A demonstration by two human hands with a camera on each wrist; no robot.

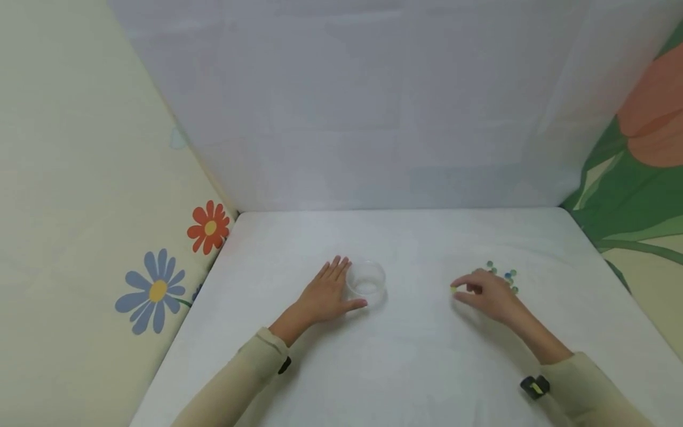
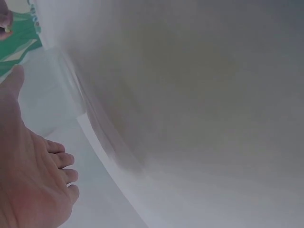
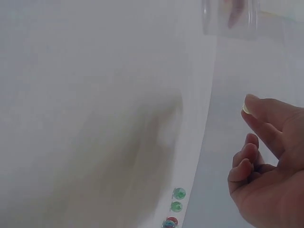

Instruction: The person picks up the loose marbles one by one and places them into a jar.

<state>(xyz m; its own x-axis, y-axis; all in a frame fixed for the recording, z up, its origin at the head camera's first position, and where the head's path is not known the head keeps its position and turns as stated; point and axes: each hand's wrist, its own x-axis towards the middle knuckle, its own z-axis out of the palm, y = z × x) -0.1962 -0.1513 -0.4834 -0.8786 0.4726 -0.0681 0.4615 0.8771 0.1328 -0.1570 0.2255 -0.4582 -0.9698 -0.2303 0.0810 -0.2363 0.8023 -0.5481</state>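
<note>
Nearest the viewer, two pale sleeves enter from the lower edge, with a dark band showing at the right cuff. The left hand extends over the white worktop, palm down, its grip wide: the fingers lie straight and the thumb stands well apart from them. Just beside it, between thumb and fingers, a clear round container stands upright; the thumb reaches along the near side and the fingertips lie by the far left rim. To the right, well apart from the container, the right hand has a narrow grip, thumb and forefinger pinching a small yellow ball; largely covered by the fingertips, this is probably a marble. The remaining fingers are curled toward the palm. Behind the right hand, a loose group of glass marbles rests on the worktop, mostly green, with blue and red also visible. Flanking the worktop, the left panel bears a blue flower and a red flower; the right panel bears a large orange bloom above green leaves. Farthest back rises a white backdrop.
</note>
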